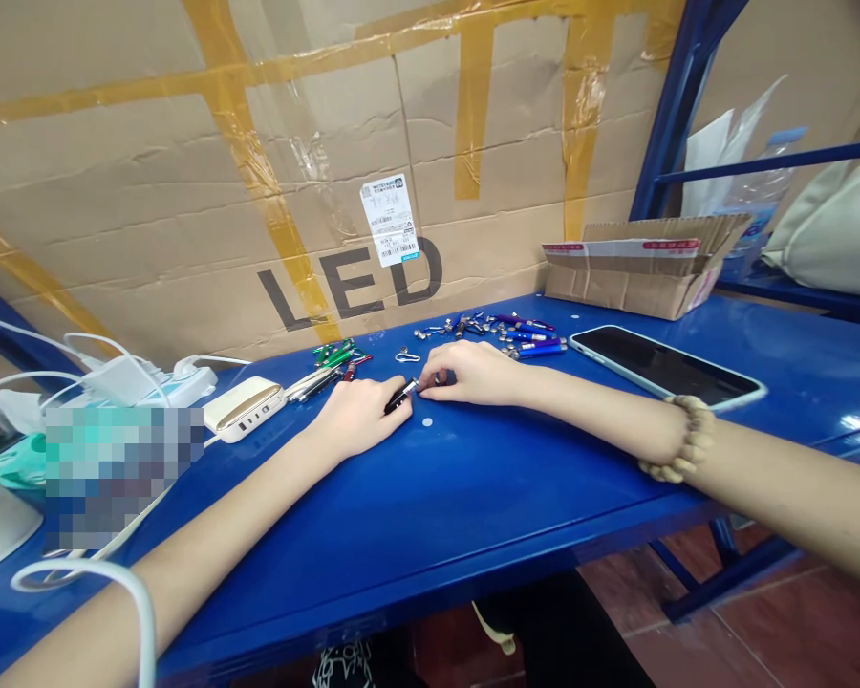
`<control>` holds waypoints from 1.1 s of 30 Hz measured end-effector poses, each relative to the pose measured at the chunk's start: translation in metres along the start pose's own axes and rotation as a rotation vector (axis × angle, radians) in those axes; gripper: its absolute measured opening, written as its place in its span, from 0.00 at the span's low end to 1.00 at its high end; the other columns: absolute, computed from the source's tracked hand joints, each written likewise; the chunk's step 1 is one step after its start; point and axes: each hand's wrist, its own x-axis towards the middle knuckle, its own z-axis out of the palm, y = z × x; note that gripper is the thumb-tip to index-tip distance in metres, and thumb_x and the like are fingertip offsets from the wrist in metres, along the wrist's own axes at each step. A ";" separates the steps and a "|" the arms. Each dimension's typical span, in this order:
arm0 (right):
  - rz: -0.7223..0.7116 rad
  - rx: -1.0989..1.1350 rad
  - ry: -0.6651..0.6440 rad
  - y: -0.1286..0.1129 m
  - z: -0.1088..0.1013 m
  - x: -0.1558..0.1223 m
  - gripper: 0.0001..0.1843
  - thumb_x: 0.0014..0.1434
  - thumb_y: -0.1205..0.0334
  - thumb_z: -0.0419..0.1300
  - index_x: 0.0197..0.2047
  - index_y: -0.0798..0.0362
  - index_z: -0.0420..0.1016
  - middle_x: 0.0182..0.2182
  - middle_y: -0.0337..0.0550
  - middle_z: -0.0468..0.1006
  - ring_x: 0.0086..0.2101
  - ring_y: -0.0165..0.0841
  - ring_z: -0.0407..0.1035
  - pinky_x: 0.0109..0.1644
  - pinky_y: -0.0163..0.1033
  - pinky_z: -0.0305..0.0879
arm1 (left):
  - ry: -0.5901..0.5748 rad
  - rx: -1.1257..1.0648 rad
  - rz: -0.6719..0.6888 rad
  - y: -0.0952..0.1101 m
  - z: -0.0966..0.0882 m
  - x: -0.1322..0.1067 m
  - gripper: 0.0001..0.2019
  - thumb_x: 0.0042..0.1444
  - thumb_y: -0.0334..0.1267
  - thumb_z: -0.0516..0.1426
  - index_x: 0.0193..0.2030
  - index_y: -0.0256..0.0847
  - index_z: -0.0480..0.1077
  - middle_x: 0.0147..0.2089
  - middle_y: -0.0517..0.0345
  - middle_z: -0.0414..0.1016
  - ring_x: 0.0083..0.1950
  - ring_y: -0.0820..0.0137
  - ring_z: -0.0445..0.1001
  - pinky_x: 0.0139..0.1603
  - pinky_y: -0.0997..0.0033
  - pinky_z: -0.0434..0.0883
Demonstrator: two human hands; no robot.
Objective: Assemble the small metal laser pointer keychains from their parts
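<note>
My left hand [362,416] grips a small black-and-silver cylinder [399,396], perhaps a mini torch, at the middle of the blue metal table [473,497]. My right hand [469,373] pinches its other end, and my fingertips hide that end. Behind my hands lie several blue mini torches [537,349] and a scatter of small metal parts [462,327]. Several green cylinders [333,354] and silver-and-black ones [308,384] lie to the left, with a small metal clip [406,355] between them. A wooden bead bracelet [680,440] circles my right wrist.
A phone [663,365] lies at the right, below a torn cardboard box [637,268]. A power bank [244,408] and a power strip [186,387] with white cables sit at the left. A large taped carton [351,143] rises behind the table.
</note>
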 end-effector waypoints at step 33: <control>-0.010 -0.008 -0.007 0.001 0.002 0.000 0.11 0.54 0.60 0.54 0.37 0.49 0.77 0.35 0.37 0.75 0.33 0.26 0.66 0.31 0.30 0.54 | 0.012 0.016 0.021 -0.001 0.001 -0.001 0.18 0.59 0.45 0.40 0.38 0.42 0.67 0.31 0.55 0.76 0.34 0.64 0.74 0.27 0.73 0.62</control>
